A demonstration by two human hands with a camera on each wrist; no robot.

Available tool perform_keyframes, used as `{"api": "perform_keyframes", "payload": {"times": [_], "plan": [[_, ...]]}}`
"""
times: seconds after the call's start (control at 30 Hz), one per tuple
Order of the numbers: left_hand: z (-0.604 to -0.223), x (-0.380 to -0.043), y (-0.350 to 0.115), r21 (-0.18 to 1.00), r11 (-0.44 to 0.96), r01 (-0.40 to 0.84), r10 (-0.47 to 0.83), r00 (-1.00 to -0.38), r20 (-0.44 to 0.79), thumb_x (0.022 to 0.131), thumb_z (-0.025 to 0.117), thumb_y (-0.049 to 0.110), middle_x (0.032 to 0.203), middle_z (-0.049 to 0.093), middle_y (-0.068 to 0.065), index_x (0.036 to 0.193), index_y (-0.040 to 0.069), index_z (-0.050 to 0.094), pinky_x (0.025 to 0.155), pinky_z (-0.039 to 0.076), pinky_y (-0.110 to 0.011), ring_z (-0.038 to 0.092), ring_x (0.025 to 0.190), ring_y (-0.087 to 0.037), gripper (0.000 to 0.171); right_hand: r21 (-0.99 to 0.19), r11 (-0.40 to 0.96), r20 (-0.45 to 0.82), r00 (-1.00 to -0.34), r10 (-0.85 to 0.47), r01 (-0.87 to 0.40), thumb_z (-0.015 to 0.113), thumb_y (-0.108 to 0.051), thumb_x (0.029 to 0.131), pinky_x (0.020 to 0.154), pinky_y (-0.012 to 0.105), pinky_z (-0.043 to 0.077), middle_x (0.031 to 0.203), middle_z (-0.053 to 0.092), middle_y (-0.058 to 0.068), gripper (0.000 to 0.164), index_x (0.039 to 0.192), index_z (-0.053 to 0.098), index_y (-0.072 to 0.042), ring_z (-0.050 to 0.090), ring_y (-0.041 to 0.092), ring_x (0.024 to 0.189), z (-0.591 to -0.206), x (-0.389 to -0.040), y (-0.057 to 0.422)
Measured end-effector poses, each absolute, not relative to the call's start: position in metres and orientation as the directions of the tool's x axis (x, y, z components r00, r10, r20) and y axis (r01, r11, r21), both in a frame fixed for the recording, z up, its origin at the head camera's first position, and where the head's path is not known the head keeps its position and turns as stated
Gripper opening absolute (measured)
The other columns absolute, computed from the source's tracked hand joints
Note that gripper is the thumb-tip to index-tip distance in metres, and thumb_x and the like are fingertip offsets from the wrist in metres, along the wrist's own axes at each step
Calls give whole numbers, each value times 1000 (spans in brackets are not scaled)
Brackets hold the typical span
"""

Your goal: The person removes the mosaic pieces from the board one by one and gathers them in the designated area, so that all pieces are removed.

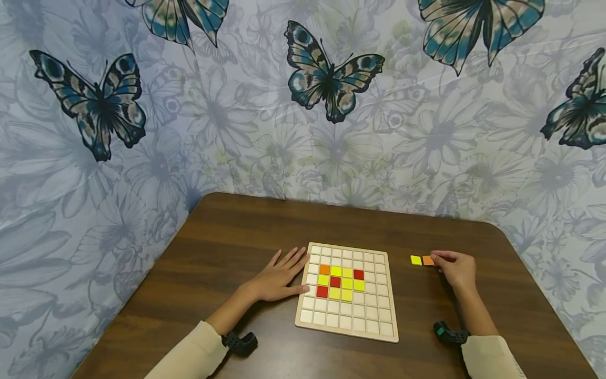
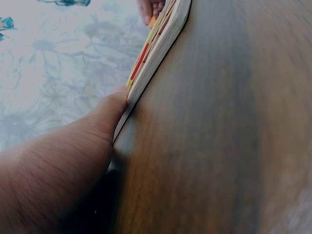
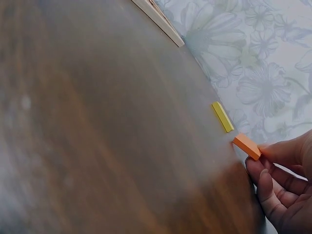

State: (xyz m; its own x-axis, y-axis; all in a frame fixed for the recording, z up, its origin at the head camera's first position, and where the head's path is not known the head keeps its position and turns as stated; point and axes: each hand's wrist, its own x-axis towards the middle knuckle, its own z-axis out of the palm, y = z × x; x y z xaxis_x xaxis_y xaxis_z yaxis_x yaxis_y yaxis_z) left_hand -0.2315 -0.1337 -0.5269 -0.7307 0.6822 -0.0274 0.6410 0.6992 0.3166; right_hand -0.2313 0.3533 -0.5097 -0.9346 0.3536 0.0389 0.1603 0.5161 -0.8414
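Note:
A pale wooden grid board (image 1: 347, 331) lies on the table, with yellow, red and orange square tiles in some of its cells. My left hand (image 1: 279, 276) rests at the board's left edge, fingers spread and straight; in the left wrist view the thumb (image 2: 109, 109) touches the board's side. To the right of the board, my right hand (image 1: 455, 271) pinches an orange tile (image 3: 247, 146) between thumb and fingers. Just left of that tile, a yellow tile (image 1: 416, 260) lies loose on the wood, also seen in the right wrist view.
The brown wooden table (image 1: 236, 231) has rounded far corners. Behind it hangs a pale floral cloth (image 1: 260, 158) with large butterflies. Each wrist wears a black band (image 1: 240, 343).

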Motion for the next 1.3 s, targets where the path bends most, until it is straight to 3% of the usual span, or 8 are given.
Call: {"api": "perform_keyframes", "payload": {"times": [0.7,1.1,1.3], "plan": [[-526,-232,-132,303,703,644,682,-731,-28,100,41,68,171,4,-8,165,16,9,120,2,-62,3,157,-29,90,-793,580,48,-932,360,183,74,-20,95,57,21,54,96,76,12,26,107,78,3,64,5,65,-509,-231,351],[-527,-232,-133,322,692,646,687,-727,-18,101,44,65,171,6,-11,165,13,12,119,3,-64,5,156,-32,89,-857,495,23,-948,318,145,70,-18,98,62,20,56,89,77,13,32,113,73,10,68,3,66,-504,-231,351],[-528,-231,-134,325,688,648,689,-725,-12,100,46,65,170,8,-12,165,13,13,119,3,-64,6,156,-33,89,-885,446,35,-936,350,133,68,-25,99,62,23,58,80,76,0,40,115,71,12,70,6,65,-501,-230,355]]}}
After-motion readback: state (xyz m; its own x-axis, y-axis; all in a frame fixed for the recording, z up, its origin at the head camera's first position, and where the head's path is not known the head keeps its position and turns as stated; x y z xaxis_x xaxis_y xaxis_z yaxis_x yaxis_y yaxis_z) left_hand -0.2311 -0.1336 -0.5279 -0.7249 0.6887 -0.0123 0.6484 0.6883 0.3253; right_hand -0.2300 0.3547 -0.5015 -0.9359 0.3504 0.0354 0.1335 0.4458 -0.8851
